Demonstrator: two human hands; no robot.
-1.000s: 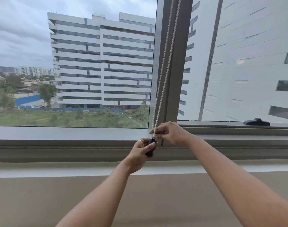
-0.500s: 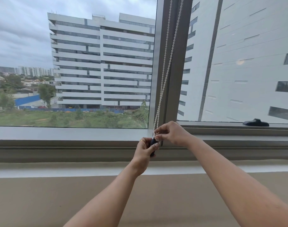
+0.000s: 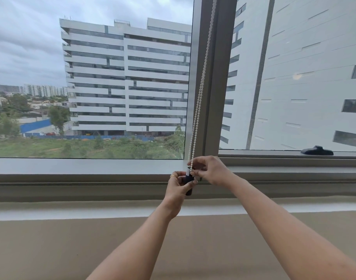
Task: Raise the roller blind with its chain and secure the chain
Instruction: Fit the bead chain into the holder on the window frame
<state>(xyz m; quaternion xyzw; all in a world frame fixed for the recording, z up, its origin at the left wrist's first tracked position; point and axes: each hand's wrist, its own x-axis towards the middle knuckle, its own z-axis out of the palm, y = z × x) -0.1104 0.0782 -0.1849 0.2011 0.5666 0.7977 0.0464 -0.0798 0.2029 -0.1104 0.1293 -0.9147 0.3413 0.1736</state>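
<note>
Both hands meet at mid-frame, low on the window post [image 3: 219,77]. The left hand [image 3: 178,186] grips a dark holder [image 3: 189,181]; the right hand [image 3: 210,169] pinches the white bead chain [image 3: 201,87] just above it, both strands running to the top edge.

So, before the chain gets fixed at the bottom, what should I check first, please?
1. Blind raised clear of the glass: ok, no fabric shows in view.
2. Left hand grips the dark holder: ok.
3. Right hand pinches the bead chain just above the holder: ok.
4. Both strands run straight up the window frame, untangled: ok.
5. Chain seated inside the holder: cannot tell, the fingers hide it.
6. Holder fastened to the frame: cannot tell.
</note>
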